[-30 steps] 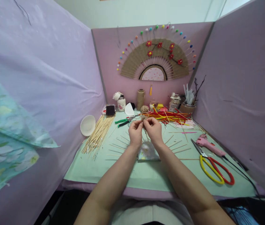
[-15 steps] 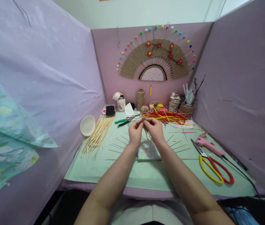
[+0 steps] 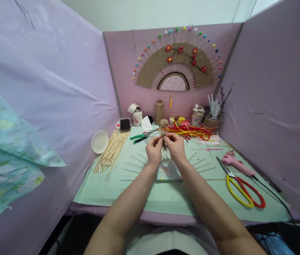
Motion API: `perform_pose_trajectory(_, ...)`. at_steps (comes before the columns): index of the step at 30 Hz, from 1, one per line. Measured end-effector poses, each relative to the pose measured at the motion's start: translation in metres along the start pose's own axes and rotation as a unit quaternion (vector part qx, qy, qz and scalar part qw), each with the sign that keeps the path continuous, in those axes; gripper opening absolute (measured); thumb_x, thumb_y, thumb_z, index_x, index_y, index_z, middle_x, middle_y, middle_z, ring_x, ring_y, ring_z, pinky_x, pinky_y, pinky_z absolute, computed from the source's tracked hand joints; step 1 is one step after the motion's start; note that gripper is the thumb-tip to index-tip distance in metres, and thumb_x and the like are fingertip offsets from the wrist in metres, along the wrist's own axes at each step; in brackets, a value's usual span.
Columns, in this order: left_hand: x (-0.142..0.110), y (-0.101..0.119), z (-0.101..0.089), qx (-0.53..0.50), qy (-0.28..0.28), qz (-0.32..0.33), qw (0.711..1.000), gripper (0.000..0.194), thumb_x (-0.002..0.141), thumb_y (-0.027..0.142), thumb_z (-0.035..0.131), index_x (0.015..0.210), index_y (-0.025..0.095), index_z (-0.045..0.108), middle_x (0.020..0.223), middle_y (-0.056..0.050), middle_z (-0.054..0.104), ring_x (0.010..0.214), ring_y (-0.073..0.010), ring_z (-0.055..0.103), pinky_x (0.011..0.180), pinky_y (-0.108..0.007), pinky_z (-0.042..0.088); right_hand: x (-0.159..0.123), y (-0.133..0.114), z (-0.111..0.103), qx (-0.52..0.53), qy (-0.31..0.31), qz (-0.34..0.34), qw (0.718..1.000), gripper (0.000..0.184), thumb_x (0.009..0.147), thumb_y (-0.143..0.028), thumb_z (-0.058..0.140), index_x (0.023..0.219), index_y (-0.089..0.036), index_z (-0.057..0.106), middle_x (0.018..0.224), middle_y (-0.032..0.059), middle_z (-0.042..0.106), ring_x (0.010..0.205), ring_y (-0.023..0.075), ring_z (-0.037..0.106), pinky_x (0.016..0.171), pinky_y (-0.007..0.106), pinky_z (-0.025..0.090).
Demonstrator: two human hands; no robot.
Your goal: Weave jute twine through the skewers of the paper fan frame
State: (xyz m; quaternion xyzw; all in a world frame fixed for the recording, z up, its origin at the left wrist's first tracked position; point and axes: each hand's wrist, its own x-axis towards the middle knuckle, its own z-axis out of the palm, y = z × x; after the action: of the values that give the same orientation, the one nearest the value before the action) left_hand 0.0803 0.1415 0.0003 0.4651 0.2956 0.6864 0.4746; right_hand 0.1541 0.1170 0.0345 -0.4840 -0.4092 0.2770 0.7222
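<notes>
My left hand point(image 3: 154, 150) and my right hand point(image 3: 175, 146) meet over the middle of the table, fingers pinched close together. Between the fingertips is a tangle of brown twine point(image 3: 163, 134), and loose strands of it hang below the hands. Beneath my wrists lies a half-round piece covered in floral cloth point(image 3: 168, 171), partly hidden by my right forearm. Thin wooden sticks point(image 3: 203, 165) fan out from it to both sides.
A bundle of sticks point(image 3: 111, 152) and a white dish point(image 3: 99, 141) lie left. Green-handled pliers point(image 3: 138, 138) lie behind the hands, near red and yellow pipe cleaners point(image 3: 192, 131). Scissors point(image 3: 241, 187) and a pink glue gun point(image 3: 237, 163) lie right. A decorated fan point(image 3: 150, 71) hangs behind.
The fingertips have parted very slightly, with the right hand's fingers shifted a little. Both hands still pinch the twine in nearly the same place.
</notes>
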Motion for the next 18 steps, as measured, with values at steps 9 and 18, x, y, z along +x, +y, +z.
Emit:
perform_pose_trajectory(9,0.0007,-0.0010,-0.0015,-0.011,0.011,-0.011,1.000,0.019,0.072,0.030,0.070,0.084,0.014,0.070,0.083,-0.006,0.071,0.077,-0.0158,0.065,0.079,-0.033,0.053,-0.0013,0.0014,0.0000,0.015,-0.021,0.008,1.000,0.028,0.061,-0.041,0.073,0.071,-0.016,0.066,0.065,0.0015,0.063,0.059,0.0135,0.054,0.059,0.028,0.045)
perform_pose_trajectory(18,0.0001,0.0031,-0.0010,-0.006,0.017,-0.012,1.000,0.018,0.072,0.028,0.070,0.083,0.015,0.071,0.082,-0.006,0.071,0.075,-0.0151,0.065,0.076,-0.031,0.053,-0.0017,-0.0006,0.0005,0.010,-0.021,0.023,0.999,0.026,0.062,-0.036,0.070,0.077,-0.014,0.071,0.074,0.0055,0.070,0.064,0.0157,0.060,0.063,0.030,0.049)
